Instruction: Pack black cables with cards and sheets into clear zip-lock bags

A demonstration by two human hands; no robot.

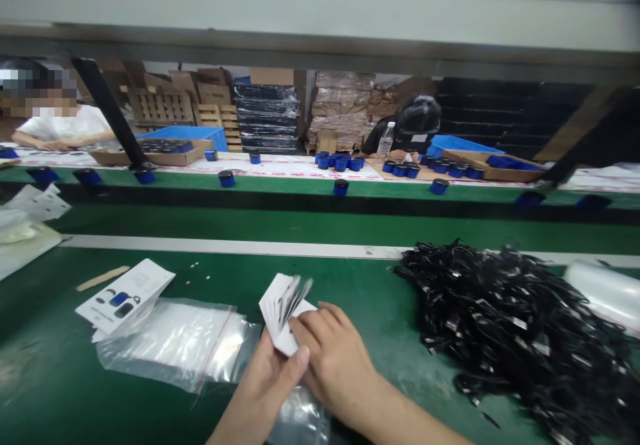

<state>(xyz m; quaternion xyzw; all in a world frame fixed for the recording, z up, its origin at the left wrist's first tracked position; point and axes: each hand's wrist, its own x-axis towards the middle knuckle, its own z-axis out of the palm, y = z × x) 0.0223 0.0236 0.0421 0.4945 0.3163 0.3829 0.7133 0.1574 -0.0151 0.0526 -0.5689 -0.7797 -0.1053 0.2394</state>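
Note:
Between both hands is a small white booklet [280, 308], its pages fanned apart at the top. My left hand [267, 371] grips its lower left side, thumb across the front. My right hand [335, 358] is closed at its right side, fingers curled against the pages. Under the hands lies a clear plastic bag [300, 415], partly covered by them. Left of the hands rest clear zip bags [165, 341] with a red seal line. Touching them is a white printed leaflet [125, 296] showing a blue device and accessories.
A heap of black cables [505, 325] covers the right of the green table [370, 285]. Behind it lies a clear plastic roll [605, 291]. A wooden stick [103, 278] lies left. Blue round devices [341, 187] stand along the far belt; two people sit beyond.

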